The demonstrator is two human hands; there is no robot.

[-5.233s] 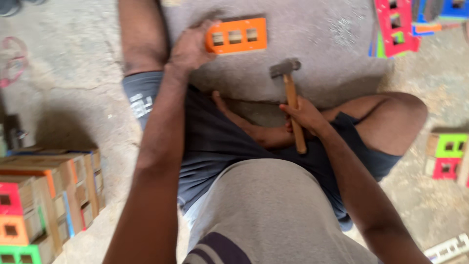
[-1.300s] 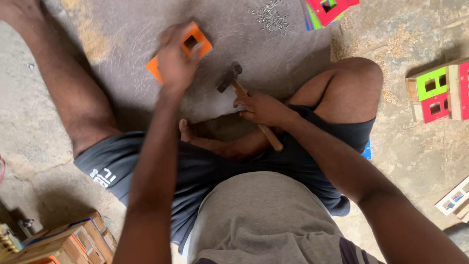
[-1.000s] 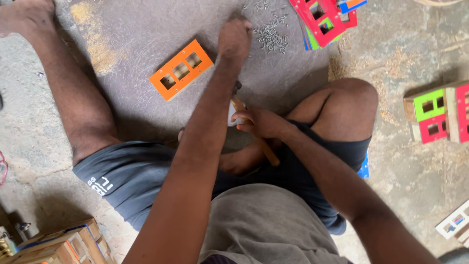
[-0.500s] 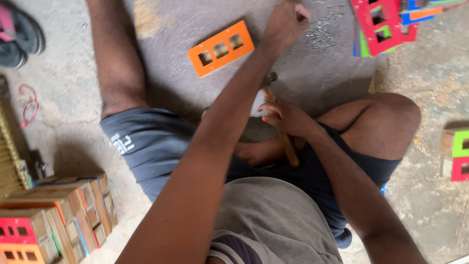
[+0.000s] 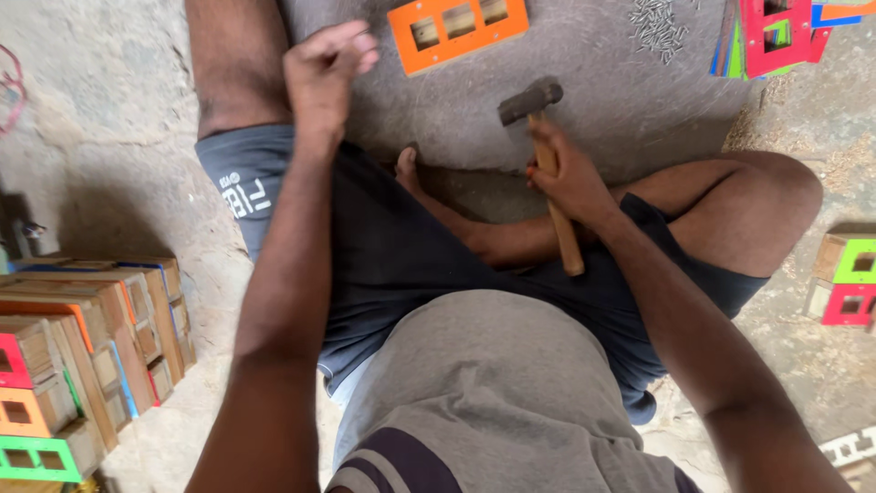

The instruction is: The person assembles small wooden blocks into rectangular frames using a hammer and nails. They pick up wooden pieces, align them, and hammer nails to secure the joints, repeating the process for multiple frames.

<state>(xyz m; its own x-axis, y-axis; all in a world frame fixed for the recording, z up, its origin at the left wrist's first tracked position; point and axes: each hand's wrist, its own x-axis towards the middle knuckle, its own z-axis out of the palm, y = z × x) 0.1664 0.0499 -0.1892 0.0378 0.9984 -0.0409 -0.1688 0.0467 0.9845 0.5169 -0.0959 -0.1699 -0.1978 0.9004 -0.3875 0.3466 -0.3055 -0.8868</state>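
The person is sitting cross-legged on the grey concrete floor [image 5: 119,164], so everything is lying within arm's reach. The right hand [image 5: 570,178] is wrapping closed around the wooden-handled hammer with a dark steel head [image 5: 538,119], gripping high on the shaft, which is keeping the head upright and steady at about one o'clock from the lap. The left hand [image 5: 324,68] is hovering at eleven o'clock with fingertips pinched together; it may be pinching a small nail, but the view is too blurred to tell. Just beyond it, at twelve o'clock, one flat orange wooden frame with three rectangular openings [image 5: 456,27] is lying face up on the floor, apart from both hands. A single loose heap of small grey metal nails [image 5: 659,23] is sitting at one o'clock, near the hammer side. One stack of red, blue and green frames [image 5: 776,32] is resting at two o'clock. Finished boxes are standing in two groups: a large row of coloured wooden boxes [image 5: 73,356] at eight o'clock, and a green-and-pink pair of boxes [image 5: 849,278] at three o'clock.
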